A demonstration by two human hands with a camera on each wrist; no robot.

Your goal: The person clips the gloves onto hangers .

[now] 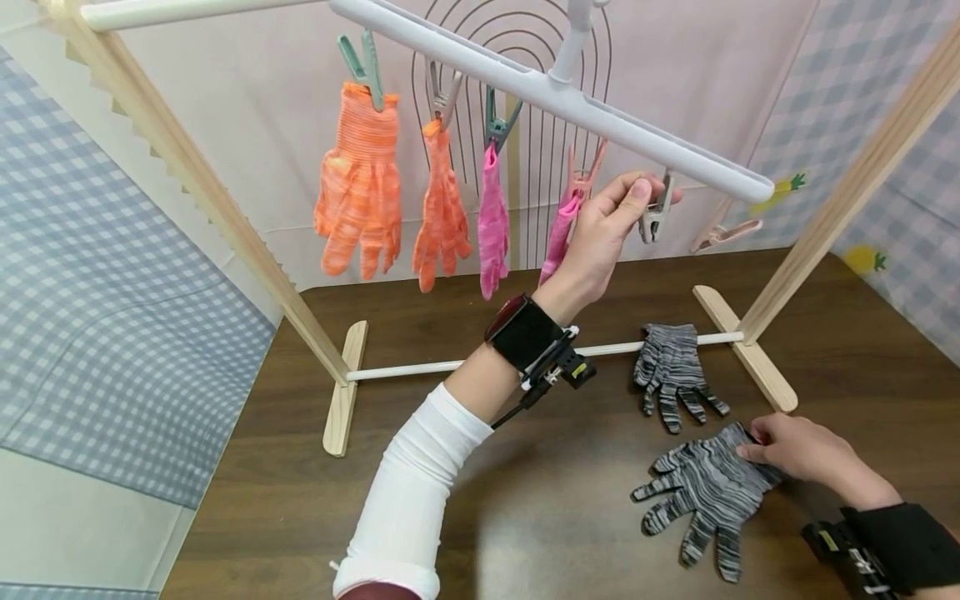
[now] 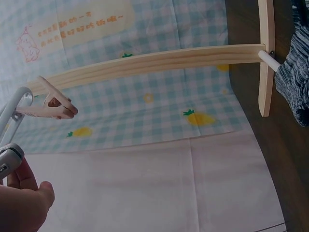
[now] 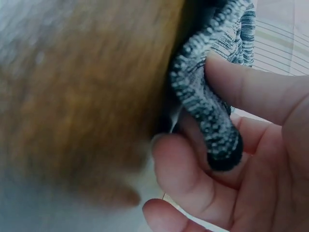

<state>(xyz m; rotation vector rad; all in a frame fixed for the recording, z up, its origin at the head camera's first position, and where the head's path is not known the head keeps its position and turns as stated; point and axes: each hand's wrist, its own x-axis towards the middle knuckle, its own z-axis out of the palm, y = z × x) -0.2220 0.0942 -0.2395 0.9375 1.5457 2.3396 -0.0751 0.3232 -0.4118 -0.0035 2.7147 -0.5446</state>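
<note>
My left hand (image 1: 600,229) reaches up to the white hanger bar and pinches a grey clothespin (image 1: 655,215) between thumb and fingers. In the left wrist view that clothespin (image 2: 10,159) is partly cut off at the frame edge. Down on the table, my right hand (image 1: 806,450) pinches the cuff of a grey-and-black striped glove (image 1: 716,487). The thumb presses on the knit cuff (image 3: 205,106) in the right wrist view. A second striped glove (image 1: 671,371) lies just beyond, over the rack's lower white rod. A pink glove (image 1: 561,233) hangs right behind my left wrist.
Two orange gloves (image 1: 360,192) and another pink glove (image 1: 492,225) hang from clothespins on the hanger (image 1: 517,75). A pale pink clothespin (image 1: 723,233) hangs at its right end. Wooden posts (image 1: 202,192) and feet (image 1: 345,387) stand at both sides on the brown table (image 1: 555,475).
</note>
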